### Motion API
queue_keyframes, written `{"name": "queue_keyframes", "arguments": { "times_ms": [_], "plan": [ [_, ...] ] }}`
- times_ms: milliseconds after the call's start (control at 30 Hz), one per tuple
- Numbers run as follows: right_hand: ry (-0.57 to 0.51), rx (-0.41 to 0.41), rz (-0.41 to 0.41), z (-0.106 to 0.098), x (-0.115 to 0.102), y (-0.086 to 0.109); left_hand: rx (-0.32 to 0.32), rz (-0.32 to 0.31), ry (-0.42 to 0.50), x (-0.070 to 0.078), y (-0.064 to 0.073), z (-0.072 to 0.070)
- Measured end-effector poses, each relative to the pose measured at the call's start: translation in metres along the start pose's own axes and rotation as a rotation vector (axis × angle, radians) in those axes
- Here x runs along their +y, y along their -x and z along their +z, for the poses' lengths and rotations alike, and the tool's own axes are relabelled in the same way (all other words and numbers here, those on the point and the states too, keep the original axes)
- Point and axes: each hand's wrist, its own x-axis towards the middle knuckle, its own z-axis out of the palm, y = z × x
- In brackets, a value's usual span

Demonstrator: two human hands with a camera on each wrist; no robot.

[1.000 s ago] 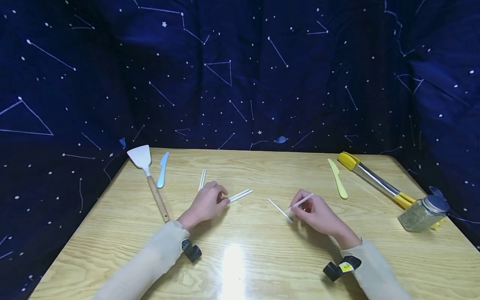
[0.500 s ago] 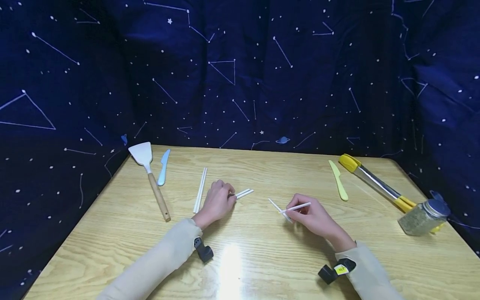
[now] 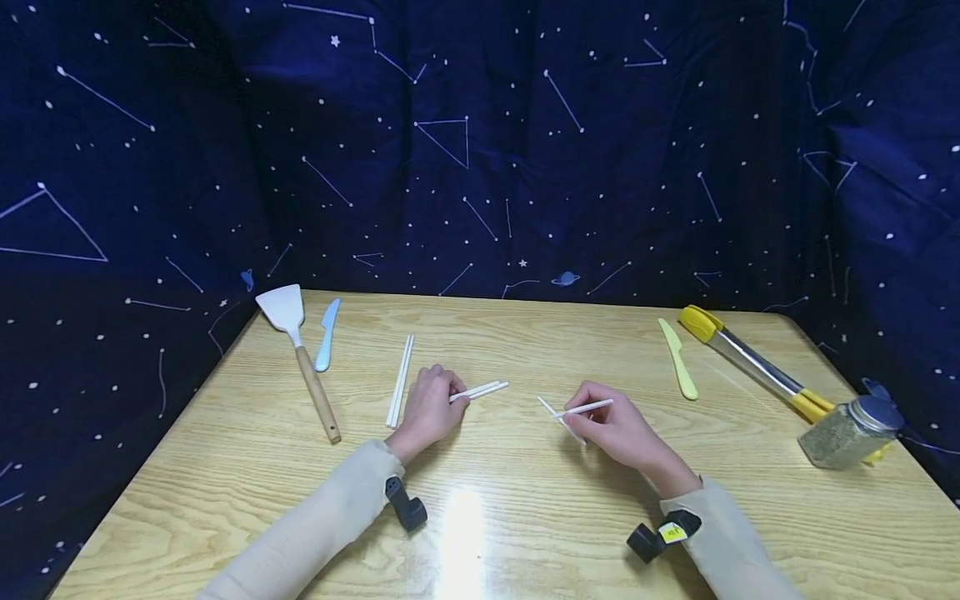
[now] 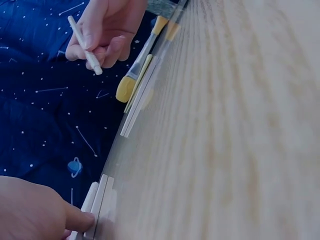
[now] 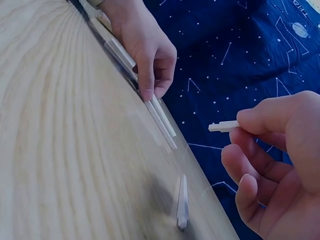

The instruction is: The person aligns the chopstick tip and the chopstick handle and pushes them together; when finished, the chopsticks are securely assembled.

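Note:
With thumb and fingers, my left hand pinches white chopsticks that lie low over the wooden table, one crossing slightly over the other. Its thumb presses on one of them in the left wrist view. My right hand holds another white chopstick between thumb and index finger, raised above the table, its stepped end showing in the right wrist view. Below it a single chopstick lies on the table. Just left of my left hand rests a pair of chopsticks, side by side.
On the left lie a spatula with a wooden handle and a blue knife. To the right are a yellow knife, yellow-tipped tongs and a tilted glass jar of dried herbs. A dark starry cloth hangs behind.
My left hand has moved right along its chopsticks, uncovering the pair beside it. My right hand has shifted slightly left, and its chopstick has turned to lie flatter over the single one.

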Motion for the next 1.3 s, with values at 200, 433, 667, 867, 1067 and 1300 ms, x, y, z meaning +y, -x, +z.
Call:
{"name": "queue_keyframes", "arguments": {
  "times_ms": [200, 433, 667, 867, 1067, 1300],
  "plan": [
    [-0.079, -0.002, 0.015, 0.002, -0.002, -0.006, 0.009, 0.015, 0.026, 0.003, 0.0, -0.002],
    [-0.092, 0.05, 0.013, 0.002, -0.005, -0.01, 0.062, 0.045, 0.1, 0.008, 0.002, -0.001],
    [-0.17, 0.078, -0.024, 0.002, -0.007, -0.012, 0.13, 0.094, 0.193, 0.011, 0.008, 0.001],
    [-0.222, 0.059, -0.119, -0.002, -0.009, -0.009, 0.085, 0.175, 0.276, 0.02, 0.015, 0.001],
    [-0.223, 0.016, -0.142, -0.003, -0.006, -0.009, 0.075, 0.174, 0.331, 0.02, 0.023, 0.002],
    [-0.188, 0.016, -0.127, -0.005, -0.005, -0.008, 0.068, 0.239, 0.362, 0.022, 0.026, 0.004]
  ]
}}
